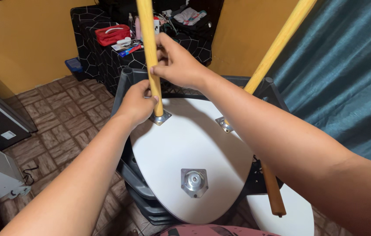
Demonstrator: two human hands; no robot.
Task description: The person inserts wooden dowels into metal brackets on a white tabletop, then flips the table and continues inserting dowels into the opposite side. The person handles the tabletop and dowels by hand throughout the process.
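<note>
A white oval tabletop [190,144] lies upside down on a dark plastic crate [126,81]. A light wooden leg [149,52] stands upright in the metal bracket [160,118] at its far left. My left hand [136,102] grips this leg low down, just above the bracket. My right hand [176,61] holds the same leg higher up. A second wooden leg [277,43] rises from another bracket [225,124] at the far right. A third bracket [194,182] near me has no leg in it.
A loose wooden leg [273,190] with a dark tip lies at the right beside a second white panel [294,214]. Black patterned furniture [102,57] with a red pouch [112,35] and small items stands behind. A teal curtain [347,78] hangs at right; brown tiled floor [63,118] at left.
</note>
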